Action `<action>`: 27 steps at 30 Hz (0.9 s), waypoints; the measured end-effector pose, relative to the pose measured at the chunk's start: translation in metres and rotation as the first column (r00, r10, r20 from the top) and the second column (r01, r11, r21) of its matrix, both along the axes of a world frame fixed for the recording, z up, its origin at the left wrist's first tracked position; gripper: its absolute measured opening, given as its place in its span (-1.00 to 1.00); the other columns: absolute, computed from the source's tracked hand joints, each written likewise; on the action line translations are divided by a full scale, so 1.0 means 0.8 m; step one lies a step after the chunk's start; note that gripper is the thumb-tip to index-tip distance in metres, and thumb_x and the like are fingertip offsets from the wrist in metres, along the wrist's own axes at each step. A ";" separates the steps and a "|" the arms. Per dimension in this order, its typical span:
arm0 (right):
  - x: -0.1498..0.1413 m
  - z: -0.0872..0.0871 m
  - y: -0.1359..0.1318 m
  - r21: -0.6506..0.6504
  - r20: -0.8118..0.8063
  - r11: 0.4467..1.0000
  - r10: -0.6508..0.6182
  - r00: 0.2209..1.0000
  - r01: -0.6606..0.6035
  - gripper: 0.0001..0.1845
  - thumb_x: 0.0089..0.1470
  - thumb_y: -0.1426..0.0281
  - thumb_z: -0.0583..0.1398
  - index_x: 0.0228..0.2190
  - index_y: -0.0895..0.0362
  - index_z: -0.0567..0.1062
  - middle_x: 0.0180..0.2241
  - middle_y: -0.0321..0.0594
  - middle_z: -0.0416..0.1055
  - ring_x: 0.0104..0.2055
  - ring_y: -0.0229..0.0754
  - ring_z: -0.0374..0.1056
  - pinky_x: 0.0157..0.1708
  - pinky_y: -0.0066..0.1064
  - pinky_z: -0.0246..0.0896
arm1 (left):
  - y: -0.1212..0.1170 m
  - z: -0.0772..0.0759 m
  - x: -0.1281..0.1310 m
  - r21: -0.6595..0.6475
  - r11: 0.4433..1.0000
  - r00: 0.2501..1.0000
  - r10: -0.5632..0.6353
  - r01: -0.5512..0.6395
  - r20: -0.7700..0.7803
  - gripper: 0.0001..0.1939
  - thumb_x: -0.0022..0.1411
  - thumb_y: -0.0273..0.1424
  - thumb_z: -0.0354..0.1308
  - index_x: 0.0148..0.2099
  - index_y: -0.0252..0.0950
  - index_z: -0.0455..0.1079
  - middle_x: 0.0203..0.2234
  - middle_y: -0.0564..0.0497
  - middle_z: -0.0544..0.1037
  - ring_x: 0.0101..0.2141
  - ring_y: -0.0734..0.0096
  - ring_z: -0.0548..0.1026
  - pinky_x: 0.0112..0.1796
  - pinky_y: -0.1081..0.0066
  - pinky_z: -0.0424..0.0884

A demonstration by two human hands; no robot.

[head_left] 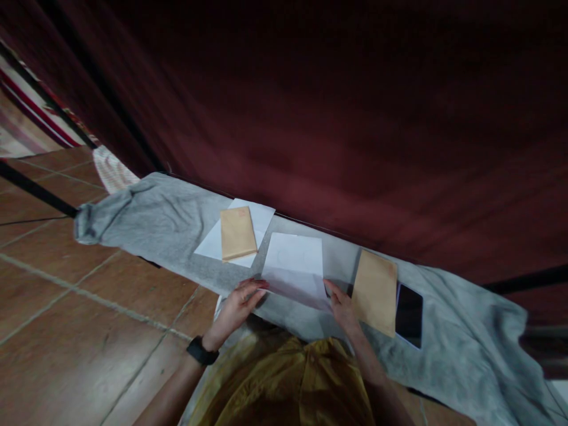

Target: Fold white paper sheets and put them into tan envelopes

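A white sheet of paper (295, 254) lies in front of me, its near part raised and bent up in shade. My left hand (243, 300), with a black watch (202, 351) on the wrist, is closed on the sheet's near left corner. At the near right edge, my right hand (341, 303) pinches the same sheet between thumb and fingers. Just right of that hand lies a flat brown envelope (376, 290). To the left, a stack of brown envelopes (238, 232) rests on more white paper (265, 216).
A grey cloth (177, 216) covers the narrow surface under the papers. Beyond the right envelope is a dark-screened phone or tablet (409, 315). A dark red curtain (319, 148) hangs right behind the surface. Brown floor tiles (66, 331) show at left, with a black pole (38, 188).
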State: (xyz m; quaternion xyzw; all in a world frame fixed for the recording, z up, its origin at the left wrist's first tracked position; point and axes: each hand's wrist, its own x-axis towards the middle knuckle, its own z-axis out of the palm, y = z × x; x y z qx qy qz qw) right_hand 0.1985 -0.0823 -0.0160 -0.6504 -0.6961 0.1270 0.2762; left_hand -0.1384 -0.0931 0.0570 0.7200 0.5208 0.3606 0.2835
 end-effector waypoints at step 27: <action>-0.058 0.023 0.043 0.071 0.338 0.995 -0.089 0.937 0.069 -0.70 0.34 0.26 0.11 -0.18 0.15 0.58 0.02 0.06 0.48 0.16 0.17 0.24 0.13 -0.05 0.13 | 0.054 -0.073 0.035 0.048 0.901 0.891 0.433 -0.431 -0.137 -0.45 0.23 -0.51 0.05 0.27 -0.25 0.30 -0.03 -0.14 0.54 -0.09 0.17 0.58 -0.03 0.20 0.53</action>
